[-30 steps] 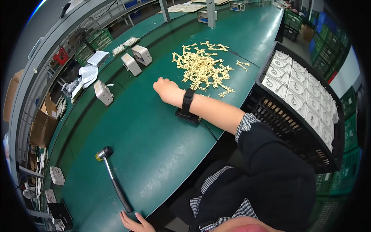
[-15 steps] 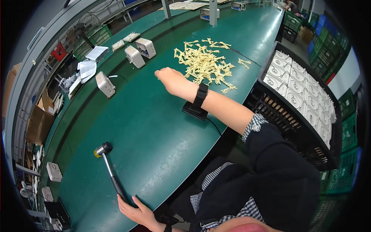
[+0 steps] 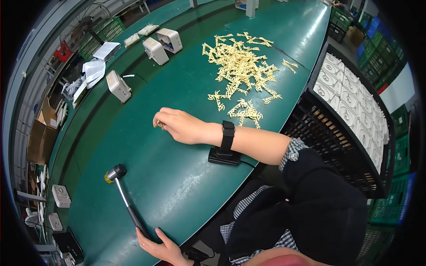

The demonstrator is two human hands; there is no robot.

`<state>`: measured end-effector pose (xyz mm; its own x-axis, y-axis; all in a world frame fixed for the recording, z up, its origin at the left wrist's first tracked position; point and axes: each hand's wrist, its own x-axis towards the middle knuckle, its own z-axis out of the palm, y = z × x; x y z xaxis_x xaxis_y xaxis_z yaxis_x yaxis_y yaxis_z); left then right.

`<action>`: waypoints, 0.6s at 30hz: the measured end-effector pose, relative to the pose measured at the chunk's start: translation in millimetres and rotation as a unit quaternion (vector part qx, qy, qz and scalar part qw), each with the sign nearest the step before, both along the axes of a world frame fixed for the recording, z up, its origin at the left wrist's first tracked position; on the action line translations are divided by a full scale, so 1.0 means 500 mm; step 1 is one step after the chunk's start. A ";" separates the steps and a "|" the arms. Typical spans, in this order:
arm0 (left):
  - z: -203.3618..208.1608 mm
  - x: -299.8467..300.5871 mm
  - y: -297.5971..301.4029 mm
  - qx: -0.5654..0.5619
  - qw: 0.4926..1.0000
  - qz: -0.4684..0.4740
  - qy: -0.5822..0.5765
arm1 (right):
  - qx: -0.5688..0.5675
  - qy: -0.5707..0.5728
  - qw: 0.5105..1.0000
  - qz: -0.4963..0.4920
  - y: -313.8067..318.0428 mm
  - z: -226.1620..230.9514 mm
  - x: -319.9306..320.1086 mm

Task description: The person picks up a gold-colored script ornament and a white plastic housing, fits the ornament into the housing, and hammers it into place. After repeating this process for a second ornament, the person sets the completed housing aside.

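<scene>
A pile of small cream-coloured squiggly plastic pieces [image 3: 242, 66] lies on the green table [image 3: 146, 162]. Over the table's middle, to the left of the pile, my right hand [image 3: 179, 125] is closed. A small yellowish squiggly piece [image 3: 159, 124] shows between its fingertips; the rest is hidden by the fingers. My left hand [image 3: 162, 249] rests on the near edge with fingers stretched and thumb apart. Its fingers lie beside the handle end of a mallet [image 3: 128, 205], which has a black and yellow head.
Beneath my right wrist sits a small black box [image 3: 224, 156] with a cable. A black crate [image 3: 306, 117] of white moulded parts stands at the right. Pale housings [image 3: 119, 86] line the far left side, near papers [image 3: 94, 73] and a cardboard box [image 3: 42, 135].
My right hand has come nearer and to the left, away from the pile, with a piece in its fingers. More pieces show near the pile's front. My left hand stays by the mallet.
</scene>
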<state>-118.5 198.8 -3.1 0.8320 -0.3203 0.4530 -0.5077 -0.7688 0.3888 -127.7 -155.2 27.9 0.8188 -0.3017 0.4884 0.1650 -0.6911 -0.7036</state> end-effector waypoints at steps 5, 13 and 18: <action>0.005 0.006 0.009 -0.109 0.990 0.038 0.080 | 0.051 -0.018 0.998 0.039 0.008 -0.013 -0.006; 0.059 -0.040 -0.021 -0.140 0.979 -0.013 0.148 | -0.003 -0.036 0.997 0.070 0.023 -0.015 -0.011; 0.156 0.008 -0.077 0.061 0.964 -0.177 0.189 | -0.052 -0.036 0.993 0.097 0.024 -0.008 -0.019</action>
